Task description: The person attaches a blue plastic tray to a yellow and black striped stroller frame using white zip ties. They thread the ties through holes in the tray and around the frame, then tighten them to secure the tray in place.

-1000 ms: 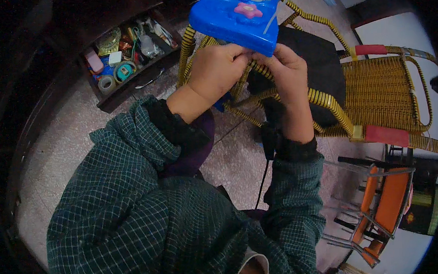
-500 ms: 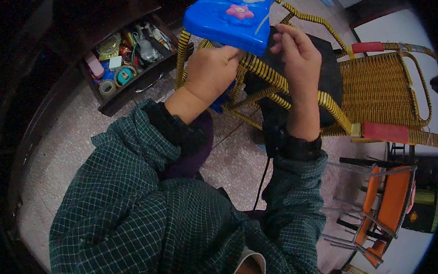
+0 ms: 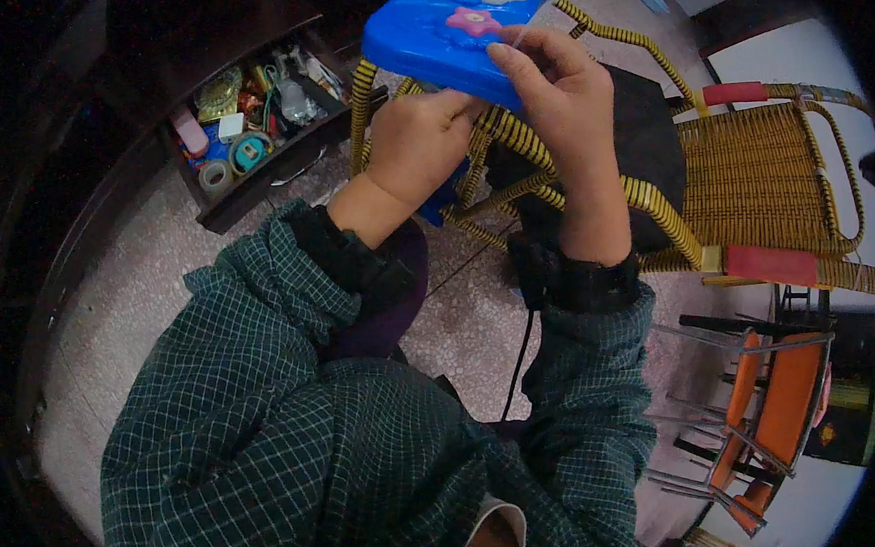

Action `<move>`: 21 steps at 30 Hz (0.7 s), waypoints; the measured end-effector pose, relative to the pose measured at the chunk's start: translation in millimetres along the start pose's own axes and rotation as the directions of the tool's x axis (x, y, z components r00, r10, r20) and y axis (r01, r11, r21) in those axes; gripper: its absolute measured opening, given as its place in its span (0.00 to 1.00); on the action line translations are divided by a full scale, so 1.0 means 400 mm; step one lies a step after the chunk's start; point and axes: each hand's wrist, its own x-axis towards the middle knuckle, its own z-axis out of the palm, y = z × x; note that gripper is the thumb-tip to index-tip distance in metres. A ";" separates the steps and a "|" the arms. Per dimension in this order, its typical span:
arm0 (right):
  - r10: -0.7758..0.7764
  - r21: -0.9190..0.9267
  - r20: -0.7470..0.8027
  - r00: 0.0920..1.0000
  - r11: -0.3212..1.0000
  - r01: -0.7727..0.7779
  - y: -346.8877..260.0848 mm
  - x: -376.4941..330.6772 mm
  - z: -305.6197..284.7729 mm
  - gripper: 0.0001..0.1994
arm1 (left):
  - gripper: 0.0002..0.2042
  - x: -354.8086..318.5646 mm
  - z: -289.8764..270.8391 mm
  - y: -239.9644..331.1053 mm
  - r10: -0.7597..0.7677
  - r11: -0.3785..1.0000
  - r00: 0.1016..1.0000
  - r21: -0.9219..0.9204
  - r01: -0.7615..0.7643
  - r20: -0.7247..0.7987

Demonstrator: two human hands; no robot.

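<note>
A blue moulded plastic piece with a raised pink flower and a yellow-and-white cartoon animal, much like a child's seat top, is tilted up at the top of the view. My left hand is closed at its lower edge, with fingertips hidden beneath it. My right hand pinches with thumb and forefinger at the right side of the blue piece, by the flower. A thin pale strip shows at these fingertips. Exactly what it is cannot be made out.
A woven yellow-and-black rattan chair with a dark seat pad stands under and right of my hands. An open drawer at left holds tape rolls and small items. Folded orange chairs stand at lower right. A black cable hangs from my right cuff.
My right hand has moved left and slightly up onto the blue piece's edge, its fingers reaching the pale strip. The blue piece has shifted slightly; my left hand stays almost in place.
</note>
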 end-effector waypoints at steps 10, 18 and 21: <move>0.018 0.025 -0.017 1.000 1.000 -0.018 0.000 -0.011 -0.007 0.05 | 0.06 -0.002 0.020 -0.022 -0.081 0.974 0.996 -0.214 0.068 -0.049; -0.024 0.013 0.054 0.998 1.000 0.024 0.009 -0.006 -0.013 0.06 | 0.07 -0.009 0.018 -0.024 -0.229 0.919 0.973 -0.321 0.228 0.034; -0.092 0.013 0.095 0.991 0.996 0.091 0.011 -0.002 -0.014 0.06 | 0.08 -0.011 0.014 -0.026 -0.273 0.909 0.958 -0.302 0.287 0.088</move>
